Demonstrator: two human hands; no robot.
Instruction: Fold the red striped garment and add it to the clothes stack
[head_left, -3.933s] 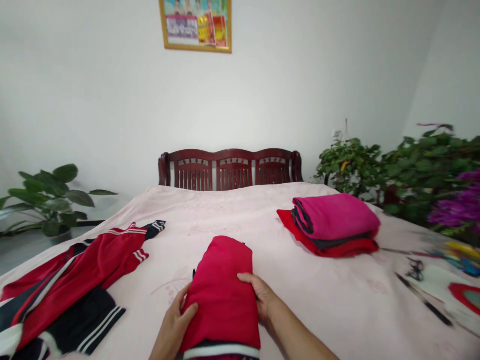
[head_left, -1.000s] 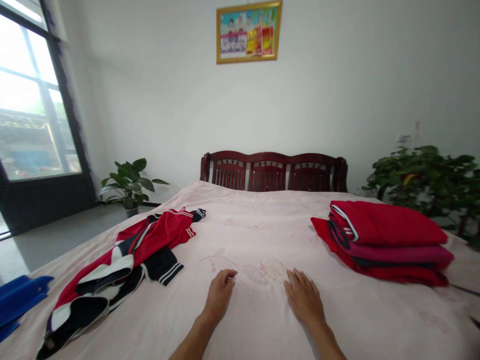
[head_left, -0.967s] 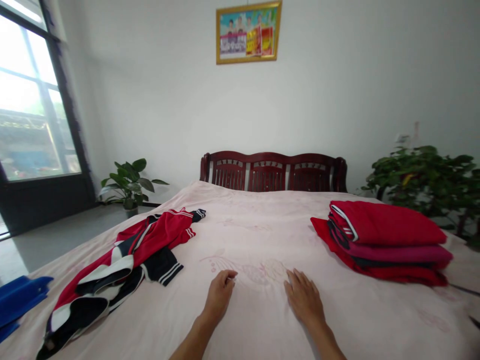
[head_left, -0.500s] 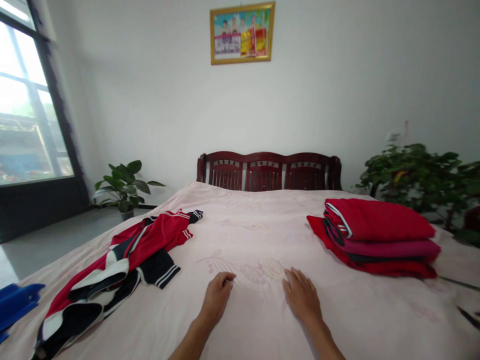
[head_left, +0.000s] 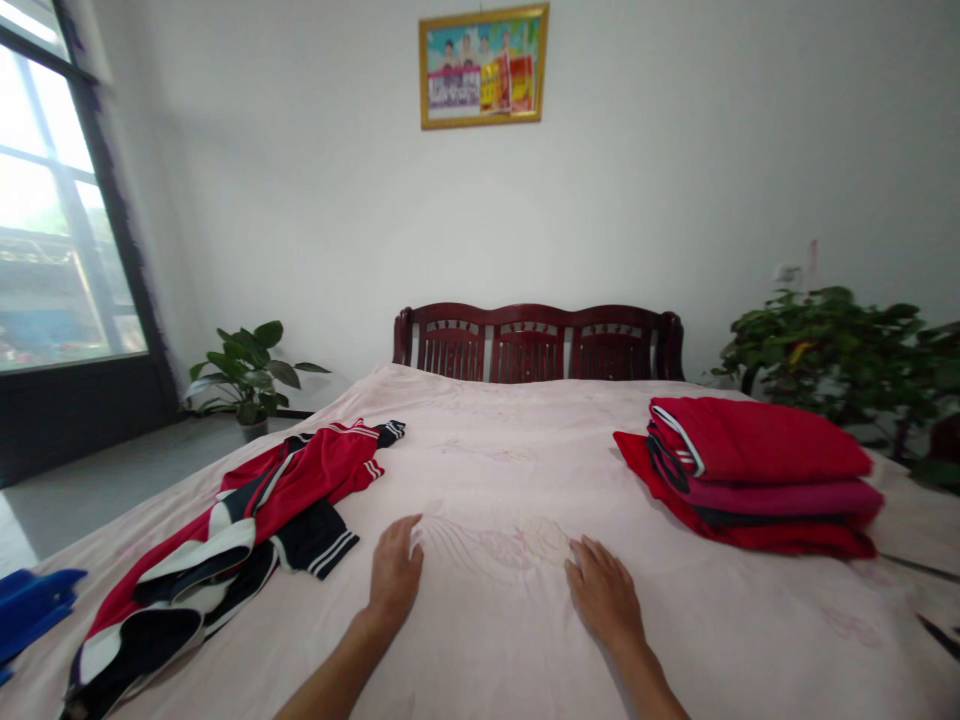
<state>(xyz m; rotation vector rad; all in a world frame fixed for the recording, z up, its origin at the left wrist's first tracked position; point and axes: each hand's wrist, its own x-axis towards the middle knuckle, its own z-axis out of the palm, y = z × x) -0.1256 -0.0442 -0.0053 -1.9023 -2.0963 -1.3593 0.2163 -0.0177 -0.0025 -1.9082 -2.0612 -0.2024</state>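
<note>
My left hand (head_left: pixel 396 570) is over the pale pink bedsheet (head_left: pixel 480 640), its thumb apart from its fingers and nothing held. Flat on the sheet, fingers stretched out, lies my right hand (head_left: pixel 604 590), also without anything in it. To the left of my left hand, loose red, navy and white jackets (head_left: pixel 300 490) are spread along the bed, with striped cuffs pointing toward the middle. A stack of folded red and magenta clothes (head_left: pixel 757 440) sits on the bed to the right of my right hand, touching neither hand.
A blue item (head_left: pixel 34 605) lies at the left edge of the bed. Dark pointed blades or handles (head_left: pixel 937 635) show at the right edge. Beyond the bed are a dark red wooden headboard (head_left: pixel 529 340), a potted plant (head_left: pixel 251 375) and a leafy plant (head_left: pixel 832 350).
My left hand has moved left and slightly forward, toward the loose jackets, and its fingers have straightened. My right hand and the clothes have stayed in place.
</note>
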